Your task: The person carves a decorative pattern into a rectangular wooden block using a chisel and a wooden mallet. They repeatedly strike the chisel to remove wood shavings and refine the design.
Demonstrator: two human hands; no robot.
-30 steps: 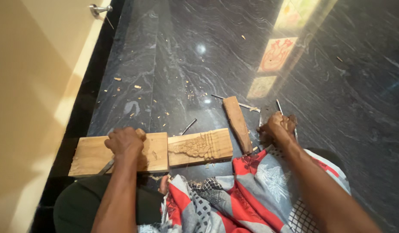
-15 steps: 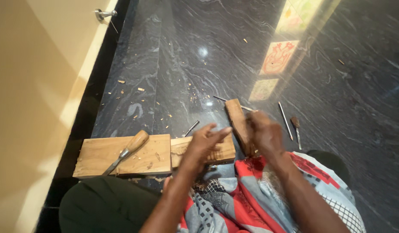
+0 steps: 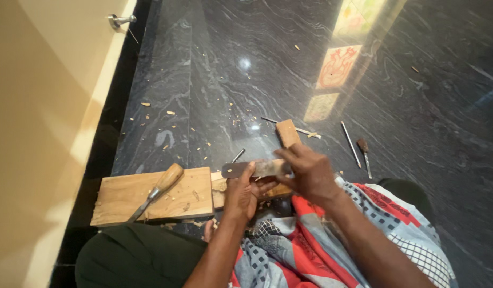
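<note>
Head view, both hands closed on flat metal blade (image 3: 254,169), left hand (image 3: 244,192), right hand (image 3: 308,173).

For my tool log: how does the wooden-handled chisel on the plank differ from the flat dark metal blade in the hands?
The wooden-handled chisel lies untouched on the plank; the flat dark blade is gripped by the left hand and right hand. The chisel lies diagonal, the blade nearly level. Both have metal parts.

Domestic interior used as an improvised woodcarving station. Indicators: polished black stone floor (image 3: 214,80) beside a cream door (image 3: 38,106) with a metal stopper (image 3: 120,20); wood chips (image 3: 166,113), boards (image 3: 150,196) and a wooden-handled chisel (image 3: 157,190) lying on the floor.
</note>
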